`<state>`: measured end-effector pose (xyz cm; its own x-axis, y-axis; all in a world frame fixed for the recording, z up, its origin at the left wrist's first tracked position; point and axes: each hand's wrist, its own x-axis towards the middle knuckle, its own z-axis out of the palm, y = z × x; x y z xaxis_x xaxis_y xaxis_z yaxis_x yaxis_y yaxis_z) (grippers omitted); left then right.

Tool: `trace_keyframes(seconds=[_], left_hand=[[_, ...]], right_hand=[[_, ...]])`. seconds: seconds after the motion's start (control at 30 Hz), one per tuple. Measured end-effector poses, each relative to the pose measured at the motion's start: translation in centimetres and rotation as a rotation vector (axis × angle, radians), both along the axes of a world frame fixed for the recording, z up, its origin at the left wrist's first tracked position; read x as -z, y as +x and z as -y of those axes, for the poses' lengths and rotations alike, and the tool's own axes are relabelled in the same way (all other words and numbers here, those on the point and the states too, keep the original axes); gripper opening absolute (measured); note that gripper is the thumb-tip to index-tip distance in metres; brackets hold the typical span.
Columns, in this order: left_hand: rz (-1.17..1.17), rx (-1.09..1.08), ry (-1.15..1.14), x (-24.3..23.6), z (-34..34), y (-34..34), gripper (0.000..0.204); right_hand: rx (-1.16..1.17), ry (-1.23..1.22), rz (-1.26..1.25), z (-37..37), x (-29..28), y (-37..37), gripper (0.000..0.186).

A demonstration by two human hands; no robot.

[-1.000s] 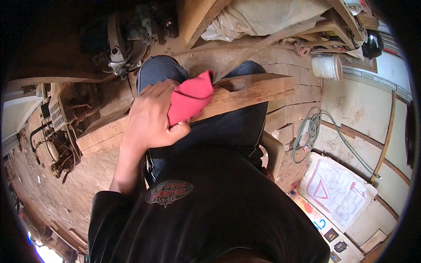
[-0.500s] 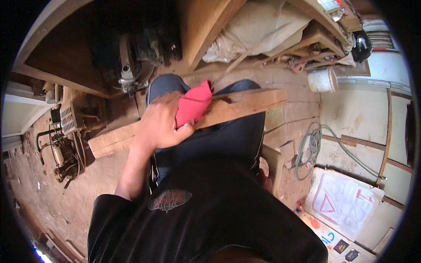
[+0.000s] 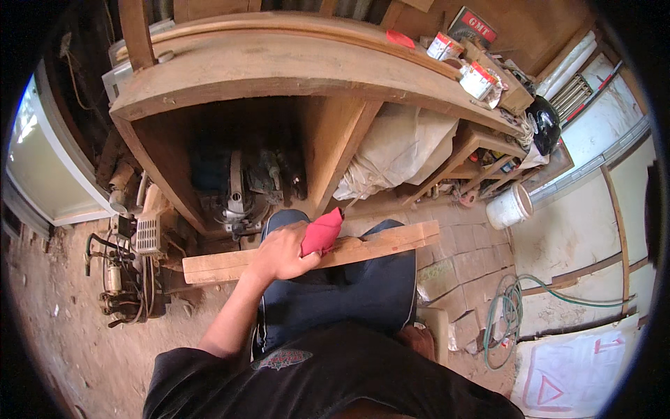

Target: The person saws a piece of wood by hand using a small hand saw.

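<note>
Across my thighs lies a long wooden board with a notch in its upper edge near the middle. My left hand is closed round a folded red sheet of sandpaper, resting on the board left of the notch. The board's left end sticks out past my left knee, its right end past my right leg. Beside my right hip, a small skin-toned part of my right hand or arm shows next to a pale seat; its fingers are hidden.
A wooden workbench stands ahead, with paint cans on top and power tools beneath. A machine with hoses is on the left floor. To the right are a white bucket and a coiled green hose.
The view has tilted up, so more of the bench top shows and the board and hand sit lower in the picture. The left hand still grips the red sandpaper on the board.
</note>
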<state>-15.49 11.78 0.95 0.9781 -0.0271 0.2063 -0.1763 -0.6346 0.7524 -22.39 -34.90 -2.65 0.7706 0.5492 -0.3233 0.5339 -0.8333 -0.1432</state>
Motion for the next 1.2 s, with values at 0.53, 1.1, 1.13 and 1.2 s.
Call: trace_keyframes(seconds=[0.53, 1.1, 1.13, 1.2], left_hand=[[-0.078, -0.055, 0.091, -0.4, 0.4, 0.0, 0.055], [-0.046, -0.026, 0.140, -1.4, 0.8, -0.8, 0.053], [-0.015, -0.025, 0.166, -1.1, 0.9, -0.6, 0.054], [0.019, -0.037, 0.203, -0.5, 0.9, -0.6, 0.058]], right_hand=[[-0.366, 0.061, -0.009, 0.0, 2.7, 1.4, 0.031], [-0.726, 0.107, -0.057, -5.2, 0.6, 3.5, 0.018], [-0.760, 0.115, -0.088, -5.5, 1.0, 3.5, 0.017], [-0.796, 0.102, -0.141, -6.2, 1.2, 3.3, 0.016]])
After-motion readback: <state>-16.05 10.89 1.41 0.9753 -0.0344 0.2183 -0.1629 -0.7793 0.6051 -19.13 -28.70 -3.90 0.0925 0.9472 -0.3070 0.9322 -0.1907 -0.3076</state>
